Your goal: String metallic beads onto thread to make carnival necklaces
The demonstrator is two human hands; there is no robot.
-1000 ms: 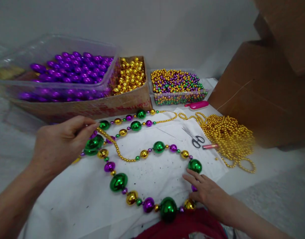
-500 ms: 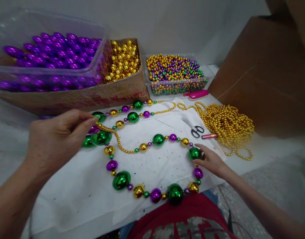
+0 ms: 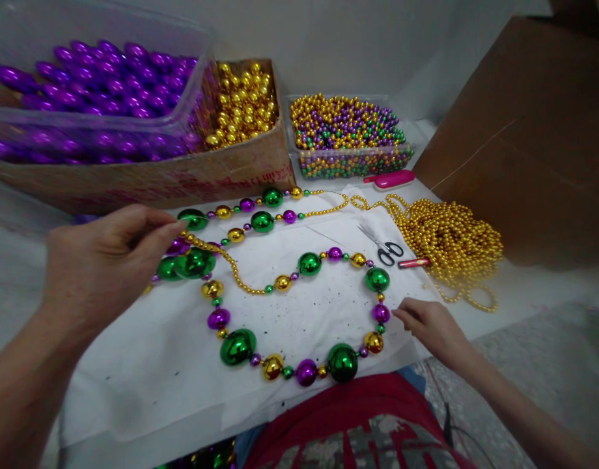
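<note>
My left hand (image 3: 116,260) is pinched on a thin clear thread, which shows faintly to the right of the fingertips. Right below them is the end of a small gold bead strand (image 3: 237,275). It leads into a looped bead necklace (image 3: 306,372) of green, purple and gold balls lying on the white cloth. On the loop's right side, my right hand (image 3: 424,324) has its fingers pressed together beside a purple bead (image 3: 381,313); whether they hold anything is hidden. Another necklace (image 3: 262,221) lies behind the loop, partly hidden by larger green beads (image 3: 195,262).
Scissors (image 3: 380,245), a red lighter (image 3: 413,263) and a heap of gold bead chain (image 3: 450,238) lie to the right. Behind stand a clear tub of purple beads (image 3: 104,81), a cardboard box (image 3: 148,185) with gold beads, a tub of small mixed beads (image 3: 351,130) and a pink-handled tool (image 3: 394,180).
My right hand has left the green bead on the right side of the loop and moved toward me, its fingers now closed. The loop's right side has shifted slightly. My left hand keeps its pinch.
</note>
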